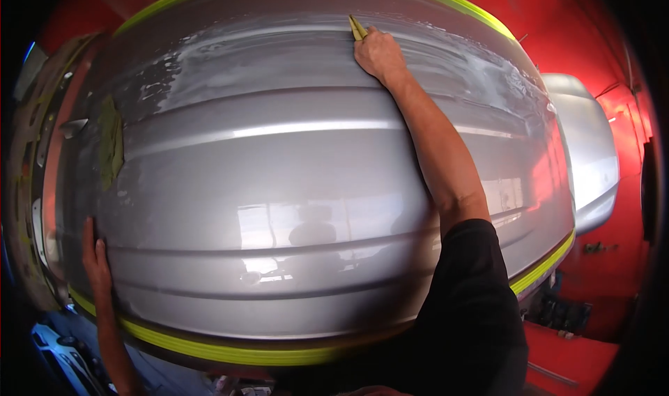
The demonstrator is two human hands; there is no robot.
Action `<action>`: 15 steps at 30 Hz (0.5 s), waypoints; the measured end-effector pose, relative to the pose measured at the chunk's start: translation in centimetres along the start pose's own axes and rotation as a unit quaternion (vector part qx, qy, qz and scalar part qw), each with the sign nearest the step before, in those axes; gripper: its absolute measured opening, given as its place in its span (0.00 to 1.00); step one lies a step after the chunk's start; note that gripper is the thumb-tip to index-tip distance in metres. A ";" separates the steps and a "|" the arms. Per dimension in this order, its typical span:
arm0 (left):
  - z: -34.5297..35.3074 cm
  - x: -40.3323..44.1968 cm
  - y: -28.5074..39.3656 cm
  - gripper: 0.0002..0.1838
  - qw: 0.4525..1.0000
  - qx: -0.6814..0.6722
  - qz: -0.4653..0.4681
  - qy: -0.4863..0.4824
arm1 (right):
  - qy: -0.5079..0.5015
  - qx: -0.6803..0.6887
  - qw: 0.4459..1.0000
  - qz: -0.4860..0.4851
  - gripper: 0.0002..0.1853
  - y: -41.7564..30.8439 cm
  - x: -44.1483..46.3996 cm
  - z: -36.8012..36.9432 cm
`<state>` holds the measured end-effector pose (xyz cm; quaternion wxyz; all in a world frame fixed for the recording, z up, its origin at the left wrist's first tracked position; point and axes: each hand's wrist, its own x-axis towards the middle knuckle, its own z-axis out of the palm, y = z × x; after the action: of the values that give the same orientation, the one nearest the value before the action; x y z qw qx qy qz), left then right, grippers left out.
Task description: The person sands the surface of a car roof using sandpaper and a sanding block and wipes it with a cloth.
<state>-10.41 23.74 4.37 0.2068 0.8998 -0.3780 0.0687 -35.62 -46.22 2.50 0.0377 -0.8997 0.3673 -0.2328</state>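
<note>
A large silver-grey vehicle panel with raised ridges fills the middle of the view. Near its far edge, my right hand is closed on a folded yellow-green piece, paper or cloth, which touches the surface. Whitish wet-looking smears spread over the panel on both sides of that hand. My left hand lies at the panel's near left side with fingers stretched out and nothing held. Beyond its fingertips, a crumpled olive-green cloth or sheet rests on the panel.
Bright yellow-green tape runs along the panel's near and far edges. Another silver part stands at the right against a red background. A blue and white car shows at the lower left.
</note>
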 end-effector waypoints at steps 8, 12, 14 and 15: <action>0.2 0.1 0.1 0.25 1.000 0.017 -0.004 0.001 | 0.011 -0.172 0.982 0.077 0.20 17.7 2.5 -3.0; 0.3 -0.1 -0.3 0.25 1.000 -0.003 -0.021 0.000 | 0.023 -0.134 0.990 -0.049 0.21 11.7 4.4 1.7; 0.5 -0.4 -0.6 0.25 1.000 -0.011 -0.018 -0.001 | 0.032 -0.001 0.999 -0.015 0.20 2.6 3.0 1.3; 0.5 -0.4 -0.5 0.25 1.000 -0.013 -0.009 -0.002 | 0.022 0.006 0.999 -0.026 0.20 1.8 3.1 1.5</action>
<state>-10.29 24.09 3.61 0.2185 0.9006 -0.3709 0.0602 -34.14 -49.80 1.95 0.0287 -0.9034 0.3430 -0.2556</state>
